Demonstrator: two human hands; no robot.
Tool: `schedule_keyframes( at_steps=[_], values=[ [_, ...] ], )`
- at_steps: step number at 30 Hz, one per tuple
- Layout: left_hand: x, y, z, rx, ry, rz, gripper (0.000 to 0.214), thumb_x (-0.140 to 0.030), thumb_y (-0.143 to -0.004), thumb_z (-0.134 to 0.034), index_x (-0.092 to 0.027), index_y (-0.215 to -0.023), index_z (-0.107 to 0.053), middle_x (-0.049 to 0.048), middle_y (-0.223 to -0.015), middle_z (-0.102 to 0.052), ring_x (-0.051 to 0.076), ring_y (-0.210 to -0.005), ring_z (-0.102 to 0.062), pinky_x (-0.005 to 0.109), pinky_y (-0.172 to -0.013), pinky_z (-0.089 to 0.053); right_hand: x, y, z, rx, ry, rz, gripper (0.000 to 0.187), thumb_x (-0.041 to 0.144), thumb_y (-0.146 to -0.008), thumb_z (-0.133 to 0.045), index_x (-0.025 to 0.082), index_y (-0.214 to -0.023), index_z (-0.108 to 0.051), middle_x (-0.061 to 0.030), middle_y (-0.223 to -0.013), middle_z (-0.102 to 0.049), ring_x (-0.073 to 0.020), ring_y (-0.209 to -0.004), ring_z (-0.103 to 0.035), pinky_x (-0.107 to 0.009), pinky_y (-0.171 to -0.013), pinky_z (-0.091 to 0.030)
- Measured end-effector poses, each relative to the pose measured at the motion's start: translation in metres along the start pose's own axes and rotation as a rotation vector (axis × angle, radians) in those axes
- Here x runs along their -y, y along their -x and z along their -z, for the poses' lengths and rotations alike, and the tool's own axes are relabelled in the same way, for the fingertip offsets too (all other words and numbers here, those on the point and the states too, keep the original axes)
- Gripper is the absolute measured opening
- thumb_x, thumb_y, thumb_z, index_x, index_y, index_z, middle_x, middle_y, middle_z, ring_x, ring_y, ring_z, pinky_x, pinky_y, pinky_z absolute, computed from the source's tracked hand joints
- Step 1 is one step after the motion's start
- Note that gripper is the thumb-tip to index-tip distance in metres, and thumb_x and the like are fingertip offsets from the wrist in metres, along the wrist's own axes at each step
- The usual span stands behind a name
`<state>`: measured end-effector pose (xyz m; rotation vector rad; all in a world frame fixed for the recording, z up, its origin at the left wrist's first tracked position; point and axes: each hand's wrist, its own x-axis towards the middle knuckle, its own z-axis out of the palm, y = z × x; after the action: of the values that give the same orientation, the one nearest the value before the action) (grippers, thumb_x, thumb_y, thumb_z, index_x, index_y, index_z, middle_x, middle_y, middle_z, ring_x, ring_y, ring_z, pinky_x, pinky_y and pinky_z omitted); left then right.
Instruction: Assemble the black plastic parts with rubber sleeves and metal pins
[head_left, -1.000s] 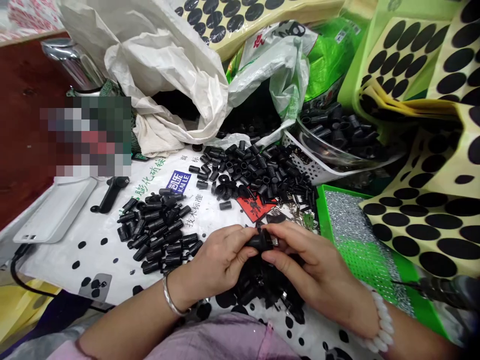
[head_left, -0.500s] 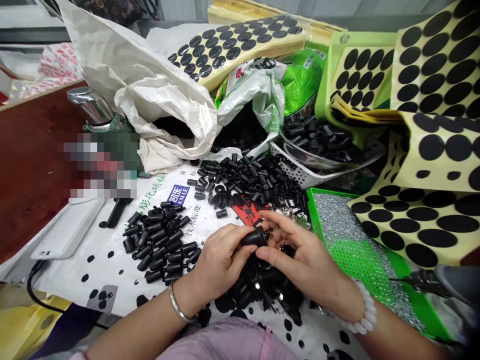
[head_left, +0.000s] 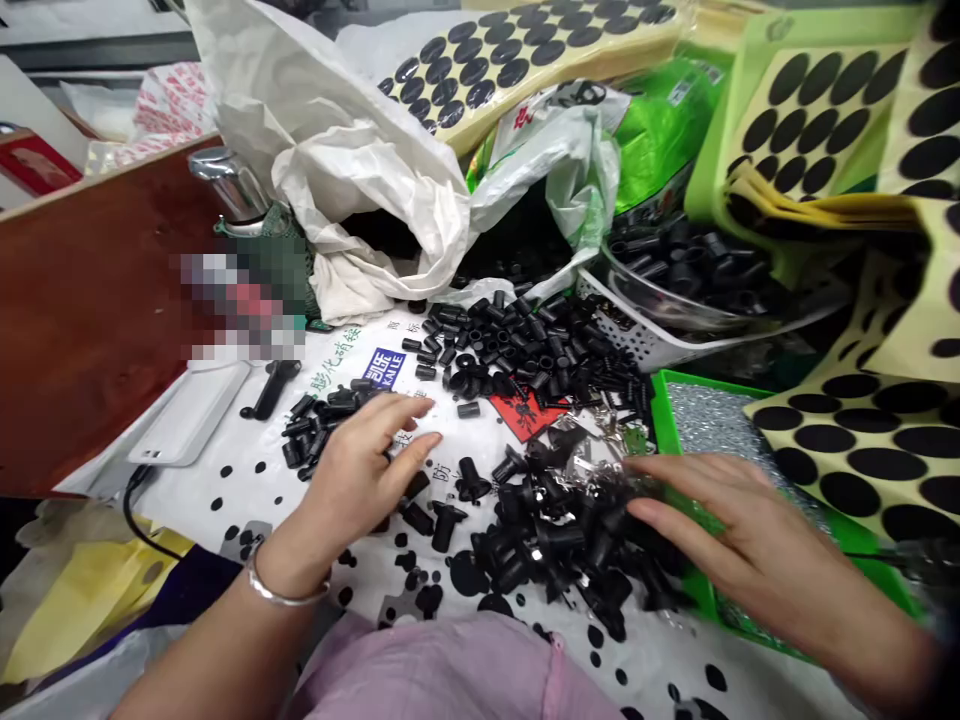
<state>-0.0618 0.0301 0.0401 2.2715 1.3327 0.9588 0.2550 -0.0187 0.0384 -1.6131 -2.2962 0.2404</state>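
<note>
My left hand (head_left: 367, 465) hovers over the right side of a pile of small black plastic sleeves (head_left: 315, 425). Its thumb and fingers are apart with nothing between them. My right hand (head_left: 727, 525), a little blurred, reaches over the right edge of a heap of black flanged parts with metal tabs (head_left: 555, 535). Its fingers are stretched out and I see nothing held in them. Farther back lies a scatter of black tubular pieces (head_left: 525, 340). Shiny small metal clips (head_left: 600, 440) lie near a red printed patch (head_left: 525, 415).
At right, a green tray (head_left: 664, 410) holds many small silvery pieces. Behind stand a white basket (head_left: 637, 335), a bowl of black tubes (head_left: 675, 285) and an open white sack (head_left: 337, 170). Sheets of round black stickers (head_left: 862, 440) hang at right. A white power bank (head_left: 191, 410) with a cable lies left.
My hands have parted: the left moved left to the sleeve pile, the right moved right. The black piece with a flange that they held is out of them. The view has shifted.
</note>
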Motion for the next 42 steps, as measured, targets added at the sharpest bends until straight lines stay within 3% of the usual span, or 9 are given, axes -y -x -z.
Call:
schedule_keyframes(
  at_steps=[6,11,17,24,29,34,38,42],
  values=[
    [0.025,0.008,0.021,-0.06,-0.095,0.12,0.024,-0.029,-0.082,-0.055,-0.015,-0.101,-0.059,0.0057,-0.09,-0.061,0.015,-0.078,-0.058,0.028,-0.073,-0.047,0.009,-0.023,-0.004,0.022,0.066,0.085,0.035,0.047,-0.085,-0.043,0.022,-0.105,-0.058,-0.0048,-0.096,-0.066,-0.0229,-0.087,-0.058,-0.04,-0.078,-0.042],
    [0.029,0.009,0.023,-0.053,-0.08,0.12,0.023,-0.029,-0.083,-0.054,-0.015,-0.1,-0.06,0.0059,-0.088,-0.062,0.015,-0.078,-0.058,0.028,-0.071,-0.048,0.05,-0.061,-0.018,0.104,0.041,0.258,0.026,0.037,-0.087,-0.045,0.019,-0.099,-0.06,-0.0048,-0.089,-0.065,-0.0198,-0.082,-0.057,-0.037,-0.078,-0.039],
    [0.032,0.009,0.021,-0.02,-0.064,0.104,0.023,-0.028,-0.084,-0.053,-0.014,-0.101,-0.059,0.0065,-0.088,-0.061,0.015,-0.077,-0.058,0.028,-0.071,-0.048,0.09,-0.098,-0.04,0.239,0.138,0.353,0.015,0.025,-0.083,-0.052,0.016,-0.09,-0.062,-0.0061,-0.078,-0.064,-0.0196,-0.077,-0.054,-0.035,-0.077,-0.036],
    [0.034,0.011,0.017,0.056,-0.077,0.063,0.021,-0.026,-0.084,-0.053,-0.014,-0.1,-0.06,0.0072,-0.091,-0.063,0.016,-0.083,-0.058,0.029,-0.076,-0.047,0.113,-0.089,-0.047,0.285,0.031,0.507,0.015,0.017,-0.081,-0.05,0.017,-0.09,-0.061,-0.0075,-0.082,-0.062,-0.0194,-0.082,-0.052,-0.037,-0.083,-0.036],
    [0.03,0.011,0.014,0.08,-0.089,0.065,0.021,-0.025,-0.085,-0.052,-0.014,-0.1,-0.059,0.0071,-0.095,-0.062,0.016,-0.085,-0.058,0.029,-0.079,-0.047,0.126,-0.076,-0.059,0.353,0.093,0.652,0.024,0.012,-0.076,-0.048,0.014,-0.098,-0.057,-0.0111,-0.097,-0.059,-0.0226,-0.094,-0.049,-0.046,-0.098,-0.026],
    [0.025,0.01,0.013,0.142,-0.082,0.033,0.022,-0.028,-0.086,-0.05,-0.015,-0.102,-0.058,0.0067,-0.094,-0.062,0.016,-0.083,-0.059,0.029,-0.076,-0.048,0.116,-0.08,-0.047,0.325,0.081,0.558,0.03,0.022,-0.077,-0.053,0.014,-0.105,-0.055,-0.0097,-0.103,-0.057,-0.0223,-0.1,-0.047,-0.045,-0.103,-0.02],
    [0.024,0.004,0.011,0.193,-0.155,0.03,0.024,-0.031,-0.087,-0.048,-0.016,-0.102,-0.059,0.0069,-0.094,-0.061,0.018,-0.083,-0.059,0.03,-0.075,-0.048,0.08,-0.096,-0.031,0.185,0.241,0.372,0.026,0.024,-0.085,-0.044,0.015,-0.105,-0.057,-0.0095,-0.102,-0.059,-0.0212,-0.097,-0.049,-0.041,-0.097,-0.028],
    [0.024,-0.01,0.01,0.243,-0.236,-0.018,0.024,-0.03,-0.087,-0.046,-0.016,-0.102,-0.058,0.007,-0.092,-0.061,0.018,-0.082,-0.059,0.03,-0.075,-0.048,0.044,-0.121,-0.03,0.094,0.333,0.243,0.024,0.023,-0.086,-0.043,0.012,-0.098,-0.06,-0.0123,-0.097,-0.06,-0.0235,-0.09,-0.051,-0.038,-0.083,-0.034]
  ],
)
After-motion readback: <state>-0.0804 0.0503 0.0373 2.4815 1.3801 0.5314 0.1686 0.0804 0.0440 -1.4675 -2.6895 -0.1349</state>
